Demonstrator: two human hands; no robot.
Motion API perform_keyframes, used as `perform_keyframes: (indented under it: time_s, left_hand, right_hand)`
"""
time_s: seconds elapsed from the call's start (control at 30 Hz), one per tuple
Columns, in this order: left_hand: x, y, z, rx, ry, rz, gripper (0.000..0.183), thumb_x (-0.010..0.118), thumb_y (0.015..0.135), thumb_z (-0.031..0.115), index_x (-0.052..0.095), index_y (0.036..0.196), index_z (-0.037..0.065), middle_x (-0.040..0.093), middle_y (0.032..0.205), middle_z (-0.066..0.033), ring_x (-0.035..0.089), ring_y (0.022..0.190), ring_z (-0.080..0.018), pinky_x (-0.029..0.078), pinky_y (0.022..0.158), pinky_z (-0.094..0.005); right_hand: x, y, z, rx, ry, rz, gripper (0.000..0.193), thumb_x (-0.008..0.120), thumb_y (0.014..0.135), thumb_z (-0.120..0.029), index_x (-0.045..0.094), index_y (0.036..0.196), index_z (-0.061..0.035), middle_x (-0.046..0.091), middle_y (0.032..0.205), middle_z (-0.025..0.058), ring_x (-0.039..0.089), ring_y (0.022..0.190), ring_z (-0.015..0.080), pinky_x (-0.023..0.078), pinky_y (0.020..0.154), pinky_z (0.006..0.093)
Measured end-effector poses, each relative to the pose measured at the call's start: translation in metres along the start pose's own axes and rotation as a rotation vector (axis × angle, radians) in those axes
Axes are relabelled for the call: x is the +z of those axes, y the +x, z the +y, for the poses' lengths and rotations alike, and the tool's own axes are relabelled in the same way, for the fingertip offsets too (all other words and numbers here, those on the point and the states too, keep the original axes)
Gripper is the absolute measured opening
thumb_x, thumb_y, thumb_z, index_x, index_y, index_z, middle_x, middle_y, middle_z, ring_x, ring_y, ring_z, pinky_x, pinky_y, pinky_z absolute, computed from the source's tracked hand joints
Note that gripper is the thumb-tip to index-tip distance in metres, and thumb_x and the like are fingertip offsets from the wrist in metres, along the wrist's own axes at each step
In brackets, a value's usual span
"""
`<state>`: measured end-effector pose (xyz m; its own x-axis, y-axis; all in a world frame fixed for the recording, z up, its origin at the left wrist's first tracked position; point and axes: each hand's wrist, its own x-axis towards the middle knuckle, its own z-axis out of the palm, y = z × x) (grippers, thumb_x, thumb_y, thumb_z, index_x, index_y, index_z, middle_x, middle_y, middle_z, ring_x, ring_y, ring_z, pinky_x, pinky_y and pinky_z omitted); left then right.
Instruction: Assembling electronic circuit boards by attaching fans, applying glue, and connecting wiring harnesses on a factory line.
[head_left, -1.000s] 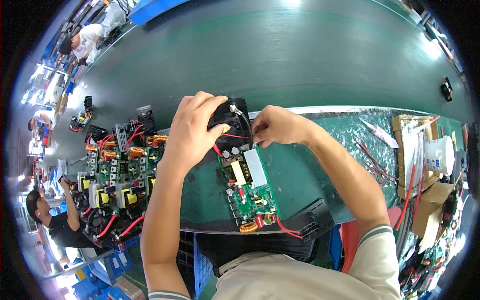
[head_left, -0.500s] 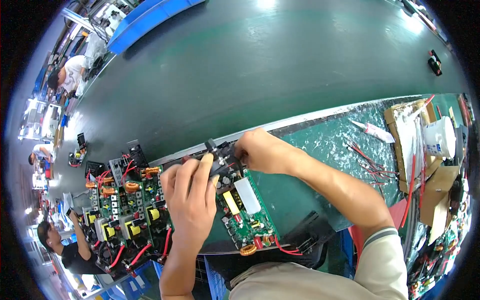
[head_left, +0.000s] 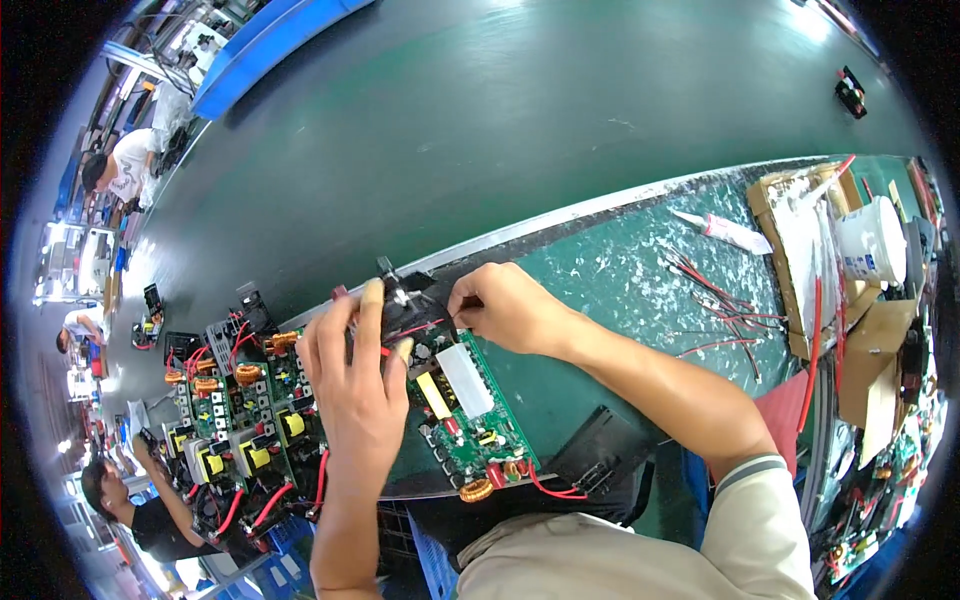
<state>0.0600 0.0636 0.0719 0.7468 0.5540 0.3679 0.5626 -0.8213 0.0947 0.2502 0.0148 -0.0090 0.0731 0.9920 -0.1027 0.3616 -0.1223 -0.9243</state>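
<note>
A green circuit board (head_left: 510,437) lies in front of me, bearing a white block, a yellow transformer and a copper coil. My left hand (head_left: 355,375) is closed round a black plastic end piece (head_left: 408,298) at the board's far end, fingers on its left side. At the right edge of that piece, my right hand (head_left: 510,312) has thumb and forefinger pinched together; what they hold is hidden. Red wires (head_left: 555,490) run from the near end of the board to a black panel (head_left: 605,450) at the bench edge.
Several similar boards (head_left: 240,420) stand close at the left. On the right are a glue tube (head_left: 725,232), loose red wires (head_left: 725,315), a cardboard box (head_left: 765,205) and a white tub (head_left: 870,243). A blue bin (head_left: 270,50) stands far left; a co-worker (head_left: 150,500) is at left.
The black end piece has turned in my left hand, showing more of its face. My right hand has drawn slightly away from it. The whole view has shifted a little.
</note>
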Motion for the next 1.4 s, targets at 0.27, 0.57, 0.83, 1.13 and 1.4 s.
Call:
perform_keyframes:
  time_s: [0.27,0.57,0.83,1.13,1.4]
  left_hand:
    - [-0.023,0.043,0.019,0.121,0.125,-0.661,0.098,0.090,0.054,0.041,0.052,0.142,0.024,0.010,0.163,-0.0158,0.016,0.146,-0.0488,0.027,0.111,-0.0643]
    - [-0.015,0.044,0.014,0.134,-0.005,-0.648,0.081,0.093,0.050,0.030,0.061,0.123,0.015,0.010,0.161,-0.0181,0.020,0.143,-0.0505,0.035,0.113,-0.0560]
    - [-0.019,0.027,0.015,0.107,-0.055,-0.591,0.075,0.093,0.050,0.028,0.063,0.115,0.007,0.016,0.157,-0.0209,0.021,0.142,-0.0483,0.032,0.114,-0.0550]
    - [-0.024,0.032,0.023,0.078,0.019,-0.651,0.081,0.093,0.050,0.031,0.062,0.122,0.011,0.015,0.157,-0.0204,0.020,0.142,-0.0483,0.030,0.115,-0.0555]
    - [-0.035,0.043,0.042,0.048,0.318,-0.925,0.091,0.078,0.065,0.061,0.048,0.142,0.023,0.064,0.108,-0.0156,0.066,0.090,-0.0314,0.051,0.065,-0.0446]
  right_hand:
    - [0.006,-0.004,0.002,-0.008,0.057,0.076,0.012,0.061,0.076,-0.003,0.073,0.077,-0.0037,0.070,0.078,0.0182,0.070,0.077,0.0364,0.055,0.071,0.0431]
    - [0.008,-0.009,0.000,-0.002,-0.019,0.103,0.013,0.066,0.079,-0.007,0.072,0.090,-0.0039,0.071,0.086,0.0173,0.068,0.085,0.0365,0.053,0.076,0.0430]
    - [0.021,-0.019,0.003,-0.175,-0.126,0.181,0.012,0.068,0.080,-0.006,0.071,0.091,-0.0049,0.066,0.091,0.0147,0.065,0.087,0.0368,0.052,0.074,0.0465]
    - [0.021,-0.015,0.002,-0.171,-0.133,0.144,0.008,0.063,0.074,0.000,0.069,0.079,-0.0032,0.068,0.088,0.0171,0.067,0.086,0.0386,0.053,0.073,0.0476]
    - [0.021,-0.013,0.004,-0.121,-0.190,0.128,0.009,0.067,0.078,-0.006,0.068,0.087,-0.0021,0.067,0.090,0.0158,0.066,0.087,0.0379,0.053,0.074,0.0479]
